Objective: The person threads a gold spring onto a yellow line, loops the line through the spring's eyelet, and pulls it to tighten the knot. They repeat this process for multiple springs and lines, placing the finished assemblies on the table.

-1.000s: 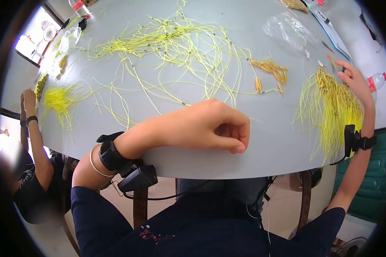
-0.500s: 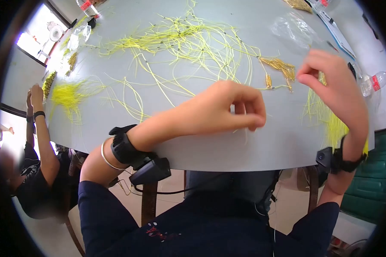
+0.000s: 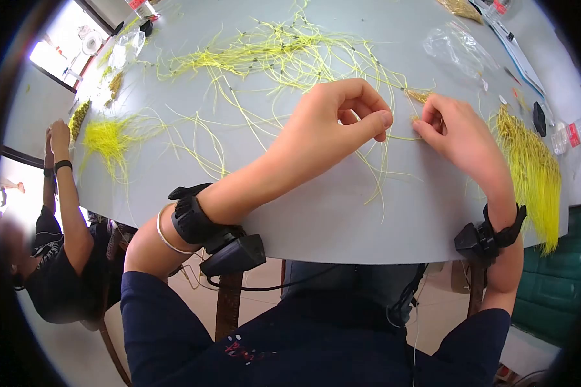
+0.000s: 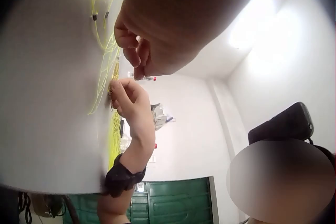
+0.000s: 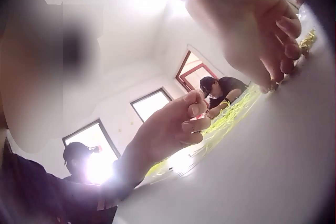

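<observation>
My right hand has come to the end of a yellow line on the table, where its thumb and index finger pinch a small gold coil that is mostly hidden by the fingertips. More gold coils lie just behind this hand. To its left, my left hand hovers over the table with its fingers curled and the thumb tip at the index finger. In the right wrist view the left hand shows no object in its fingers. Yellow lines with small dark joints spread tangled behind both hands.
A bundle of yellow strands with gold tops lies at the right edge, beside a water bottle. A clear plastic bag and a clipboard are at the back right. Loose yellow strands lie left, near another person's hands.
My right hand has moved left from the gold-topped bundle to the small gold coil. My left hand has risen away from the table's near edge, farther over the table.
</observation>
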### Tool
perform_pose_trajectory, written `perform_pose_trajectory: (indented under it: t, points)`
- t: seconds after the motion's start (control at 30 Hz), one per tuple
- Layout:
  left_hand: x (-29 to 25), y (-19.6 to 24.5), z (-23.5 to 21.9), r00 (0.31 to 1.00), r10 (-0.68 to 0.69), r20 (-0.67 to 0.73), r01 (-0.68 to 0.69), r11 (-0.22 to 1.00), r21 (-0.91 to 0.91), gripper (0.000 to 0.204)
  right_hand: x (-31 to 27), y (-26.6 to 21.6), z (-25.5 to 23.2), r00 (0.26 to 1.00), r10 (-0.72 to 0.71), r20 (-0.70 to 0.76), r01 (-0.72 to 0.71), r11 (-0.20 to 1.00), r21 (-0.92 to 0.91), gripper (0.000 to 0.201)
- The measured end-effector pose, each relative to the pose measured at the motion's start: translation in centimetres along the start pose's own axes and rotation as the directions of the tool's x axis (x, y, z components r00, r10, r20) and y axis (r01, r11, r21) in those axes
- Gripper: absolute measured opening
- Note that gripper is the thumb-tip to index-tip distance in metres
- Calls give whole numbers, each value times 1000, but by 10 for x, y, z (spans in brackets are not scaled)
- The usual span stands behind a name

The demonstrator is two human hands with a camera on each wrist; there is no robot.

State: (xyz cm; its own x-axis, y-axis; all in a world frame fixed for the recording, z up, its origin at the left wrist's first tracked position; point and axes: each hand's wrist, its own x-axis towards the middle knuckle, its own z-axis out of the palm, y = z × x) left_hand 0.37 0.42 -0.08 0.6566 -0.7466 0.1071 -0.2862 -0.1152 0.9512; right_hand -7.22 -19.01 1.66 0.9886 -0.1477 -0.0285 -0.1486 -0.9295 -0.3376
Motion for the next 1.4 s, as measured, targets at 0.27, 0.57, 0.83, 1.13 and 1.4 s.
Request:
perform_pose_trajectory:
  t: [0.27, 0.57, 0.83, 1.13, 1.4]
  points:
    - [1, -4, 0, 996, 25, -83, -24, 1000, 19, 20, 2, -5, 12, 955, -123, -269, 223, 897, 382, 18]
    - [2, 4, -6, 1000, -8, 2, 8, 985, -171, 20, -9, -22, 18, 979, -142, -148, 204, 589, 782, 14]
    - [4, 0, -3, 999, 48, -7, -48, 984, -174, 19, -4, -13, 12, 986, -83, 145, -125, 202, 971, 23]
    - [3, 3, -3, 998, 60, -28, -63, 986, -156, 23, 3, 2, 5, 959, -9, -285, 113, 929, 352, 15]
    - [1, 4, 2, 995, 13, -95, -26, 989, -143, 32, 11, 23, 3, 977, -27, -211, 92, 948, 305, 9]
